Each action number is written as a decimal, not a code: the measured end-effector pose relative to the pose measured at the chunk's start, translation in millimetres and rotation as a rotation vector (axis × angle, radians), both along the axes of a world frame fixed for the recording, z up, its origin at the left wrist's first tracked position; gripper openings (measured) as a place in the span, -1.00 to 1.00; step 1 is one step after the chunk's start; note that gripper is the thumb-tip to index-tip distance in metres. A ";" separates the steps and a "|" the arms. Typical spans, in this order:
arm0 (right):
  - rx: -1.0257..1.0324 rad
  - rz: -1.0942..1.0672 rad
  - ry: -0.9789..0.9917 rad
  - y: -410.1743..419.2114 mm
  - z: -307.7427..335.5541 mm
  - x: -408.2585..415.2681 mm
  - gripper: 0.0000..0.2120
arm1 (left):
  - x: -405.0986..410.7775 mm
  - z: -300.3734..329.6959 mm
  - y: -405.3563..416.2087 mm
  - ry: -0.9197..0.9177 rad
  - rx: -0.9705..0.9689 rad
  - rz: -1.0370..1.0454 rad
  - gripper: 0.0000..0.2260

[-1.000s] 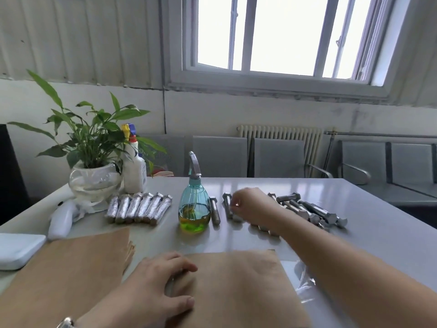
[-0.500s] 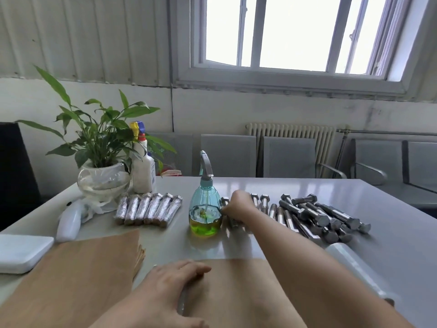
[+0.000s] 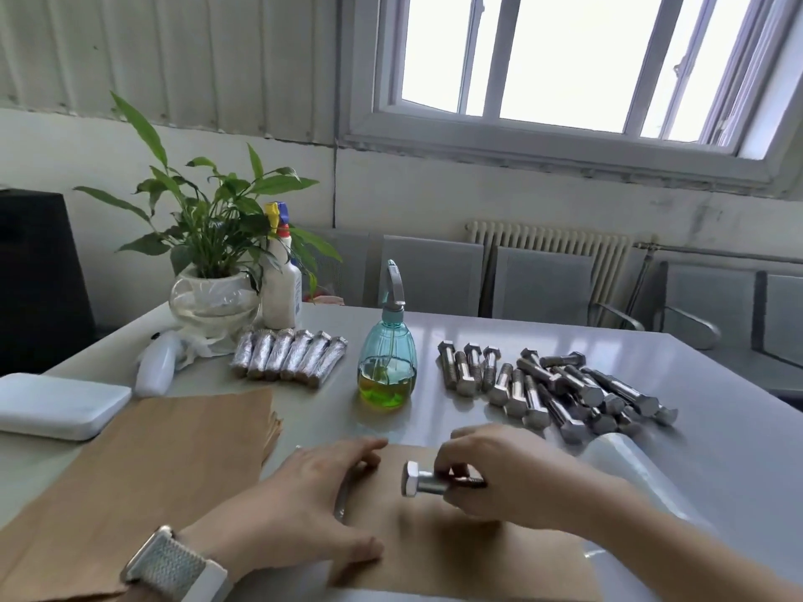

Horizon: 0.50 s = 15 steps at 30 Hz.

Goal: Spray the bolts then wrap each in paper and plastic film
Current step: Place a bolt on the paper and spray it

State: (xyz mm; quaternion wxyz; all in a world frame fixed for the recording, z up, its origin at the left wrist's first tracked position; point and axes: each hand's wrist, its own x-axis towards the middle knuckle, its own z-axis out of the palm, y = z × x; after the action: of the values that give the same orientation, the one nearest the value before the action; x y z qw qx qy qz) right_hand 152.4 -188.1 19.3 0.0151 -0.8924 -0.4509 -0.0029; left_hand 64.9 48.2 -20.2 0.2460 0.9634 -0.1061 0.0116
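Bolt (image 3: 428,483) pinched in right hand (image 3: 491,475), fingers (image 3: 452,460) curled round its shank, hex head pointing left, just above the brown paper sheet (image 3: 456,545). Left hand (image 3: 304,506) lies flat on that sheet's left edge, fingers spread and straight. Beyond the right fingers: loose bolt pile (image 3: 560,393) on the grey counter (image 3: 717,449); plastic film roll (image 3: 625,462) just right of them. Spray bottle (image 3: 387,367) with green liquid stands beyond both hands. Farther left, a row of wrapped bolts (image 3: 289,358), stacked paper (image 3: 143,471), a white pad (image 3: 56,404), potted plant (image 3: 208,271), white trigger bottle (image 3: 281,280). Behind: grey chairs (image 3: 543,284), radiator (image 3: 560,245), window (image 3: 565,58). Versus half a second ago: right hand has come back from the pile by the bottle, now carrying one bolt over the sheet; left hand unmoved.
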 end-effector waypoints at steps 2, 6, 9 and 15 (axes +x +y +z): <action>-0.016 -0.009 0.001 2.2 -6.5 -5.8 -0.75 | -0.1 -1.0 0.0 -0.005 -0.012 0.002 -0.16; 0.008 0.008 0.019 2.9 -7.8 -6.3 -0.73 | 0.5 -3.0 0.1 -0.023 -0.024 -0.004 -0.17; -0.006 0.027 0.022 5.5 -8.2 -4.6 -0.74 | 1.3 -3.5 0.6 -0.027 -0.014 -0.010 -0.18; -0.007 -0.015 0.036 6.2 -11.6 -6.0 -0.72 | 1.6 -3.8 1.4 -0.033 0.013 -0.019 -0.20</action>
State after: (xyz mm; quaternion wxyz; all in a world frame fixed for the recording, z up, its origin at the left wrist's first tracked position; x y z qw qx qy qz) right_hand 146.4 -181.9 7.7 0.0201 -0.8957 -0.4440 0.0147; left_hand 66.5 49.6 -24.0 0.2379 0.9636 -0.1196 0.0246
